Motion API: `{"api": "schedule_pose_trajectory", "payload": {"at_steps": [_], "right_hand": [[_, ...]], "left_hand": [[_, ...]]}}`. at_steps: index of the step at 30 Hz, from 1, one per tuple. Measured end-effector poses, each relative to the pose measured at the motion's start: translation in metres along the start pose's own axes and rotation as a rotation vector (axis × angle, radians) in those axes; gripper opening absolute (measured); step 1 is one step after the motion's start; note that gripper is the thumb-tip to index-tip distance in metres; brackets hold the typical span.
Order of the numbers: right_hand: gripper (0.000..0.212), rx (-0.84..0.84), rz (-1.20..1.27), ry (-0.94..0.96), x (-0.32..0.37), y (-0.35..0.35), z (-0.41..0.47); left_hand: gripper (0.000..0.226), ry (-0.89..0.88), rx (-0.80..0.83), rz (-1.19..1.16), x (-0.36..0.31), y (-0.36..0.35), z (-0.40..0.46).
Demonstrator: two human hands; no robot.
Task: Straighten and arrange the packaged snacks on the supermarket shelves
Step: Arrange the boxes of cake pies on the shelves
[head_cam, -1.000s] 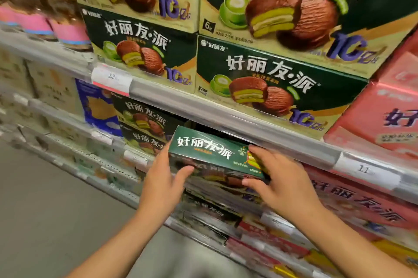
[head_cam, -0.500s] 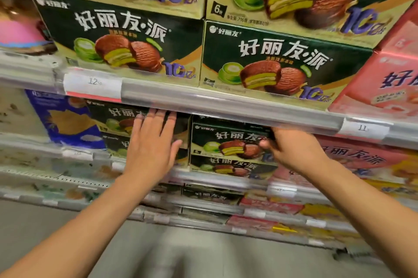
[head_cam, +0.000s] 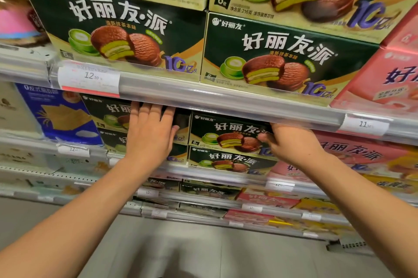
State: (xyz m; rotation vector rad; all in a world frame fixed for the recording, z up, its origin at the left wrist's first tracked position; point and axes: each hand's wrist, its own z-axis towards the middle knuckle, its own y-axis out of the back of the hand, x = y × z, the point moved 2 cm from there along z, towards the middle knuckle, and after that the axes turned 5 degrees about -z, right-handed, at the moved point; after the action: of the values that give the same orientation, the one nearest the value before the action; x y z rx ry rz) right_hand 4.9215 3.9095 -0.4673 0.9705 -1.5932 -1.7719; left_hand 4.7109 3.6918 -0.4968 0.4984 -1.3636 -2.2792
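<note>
my left hand point(head_cam: 149, 135) is flat against the front of a dark green matcha pie box point(head_cam: 108, 114) on the second shelf down, fingers point(head_cam: 144, 112) straight and close together pointing up, the tips just under the shelf rail point(head_cam: 226, 101) above. that box sits on top of another green box point(head_cam: 115, 142), and most of both fronts is hidden behind my hand. my right hand point(head_cam: 291, 142) is at the right end of the neighbouring stack, fingers curled around the right edge of the top green box point(head_cam: 228, 132), thumb on its front near the corner. under that one sits a second green box of the same kind point(head_cam: 228, 161), flat and facing out, lined up with the one on top. so the boxes i'm handling are all on that second shelf, two stacks side by side, just under the rail with the price tag reading 12.50 point(head_cam: 89, 78) off to the left. to the left of my stacks there's a blue box point(head_cam: 56, 117), and to the right, past my right hand, pink boxes point(head_cam: 352, 151) of the same brand. the shelf above has bigger-looking green boxes point(head_cam: 271, 51) stacked two high, with a pink box point(head_cam: 389, 74) at the far right and another tag reading 11 point(head_cam: 364, 125). lower shelves have more green, pink and yellow boxes but they're blurry. grey floor point(head_cam: 203, 252) below.
</note>
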Motion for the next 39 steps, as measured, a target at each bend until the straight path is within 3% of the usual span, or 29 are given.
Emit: {"api": "schedule_pose_trajectory", "payload": {"at_steps": [10,13,16,21,25,28,32,39], "right_hand": [[0.036,-0.052,-0.097,0.044,0.006,0.006,-0.008],[0.043,-0.257,-0.095,0.029,0.011,0.001,-0.031],[0.059,-0.368,0.041,0.041,0.016,-0.027,-0.076],[0.067,-0.180,0.183,-0.082,0.005,-0.096,-0.132],[0.074,0.070,0.228,-0.231,-0.025,-0.143,-0.143],[0.080,0.164,0.246,-0.227,-0.047,-0.173,-0.148],[0.087,0.201,0.237,-0.150,-0.065,-0.206,-0.146],[0.088,0.144,0.183,-0.135,-0.063,-0.240,-0.147]], "left_hand": [[0.056,-0.001,-0.048,-0.016,-0.001,-0.001,-0.003],[0.066,0.023,-0.106,-0.116,-0.003,-0.007,-0.030],[0.060,-0.109,-0.034,-0.290,-0.025,-0.030,-0.087],[0.071,-0.227,0.332,-0.284,-0.061,-0.077,-0.126],[0.084,-0.254,0.477,-0.195,-0.085,-0.104,-0.126],[0.085,-0.138,0.552,-0.158,-0.093,-0.122,-0.131],[0.092,0.002,0.605,-0.090,-0.090,-0.146,-0.143],[0.096,0.067,0.512,-0.095,-0.101,-0.166,-0.150]]}}
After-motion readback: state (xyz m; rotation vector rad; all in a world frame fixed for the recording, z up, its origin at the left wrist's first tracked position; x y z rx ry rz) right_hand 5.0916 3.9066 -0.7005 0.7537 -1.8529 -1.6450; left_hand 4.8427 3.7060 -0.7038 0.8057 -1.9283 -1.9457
